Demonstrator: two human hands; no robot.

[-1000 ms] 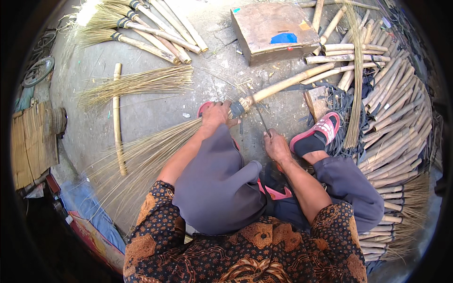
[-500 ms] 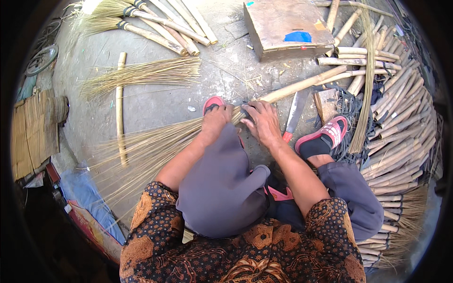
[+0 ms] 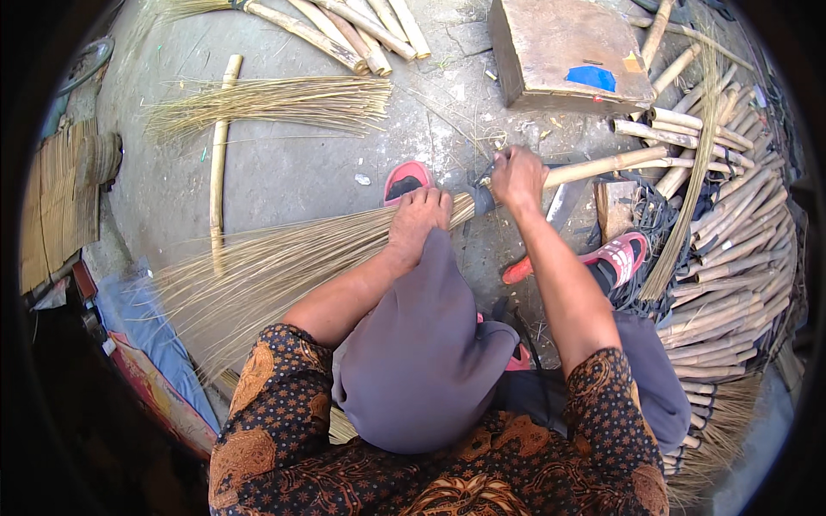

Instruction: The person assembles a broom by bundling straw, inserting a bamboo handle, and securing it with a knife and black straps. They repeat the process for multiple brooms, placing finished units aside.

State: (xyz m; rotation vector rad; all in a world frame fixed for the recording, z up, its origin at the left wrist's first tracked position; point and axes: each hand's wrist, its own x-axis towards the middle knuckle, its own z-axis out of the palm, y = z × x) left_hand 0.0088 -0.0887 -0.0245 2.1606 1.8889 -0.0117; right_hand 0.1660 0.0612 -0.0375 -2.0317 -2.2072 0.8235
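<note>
Broom [image 3: 361, 230], long axis rising rightward beneath both hands: fanned bristles [image 3: 258, 258]; left hand [image 3: 422, 219] clamped on them; dark binding [image 3: 483, 201]; right hand [image 3: 519, 179] curled just beside it (the nearer hand; whether its fingers grip, I cannot tell); bare handle [image 3: 602, 166].

Count, floor area: 2 hands, a left hand [image 3: 420, 219] and a right hand [image 3: 519, 179]. Brooms: 1 big broom [image 3: 310, 245] under the hands; at least 4 handles [image 3: 305, 39] along the top edge, overlap hides the exact number. Loose straw: 2 bundles, left bundle [image 3: 284, 101] and right bundle [image 3: 693, 189]. Knife [image 3: 517, 271]: 1. Wooden box [image 3: 572, 39]: 1, with 1 blue patch [image 3: 591, 79]. Wood block [image 3: 616, 206]: 1. Sandals: 2, front sandal [image 3: 398, 168] and right-side sandal [image 3: 637, 247]. Single stick [image 3: 220, 172] crossing the left bundle: 1. Stacked poles [image 3: 731, 292]: dozens, too tangled for an exact figure.
</note>
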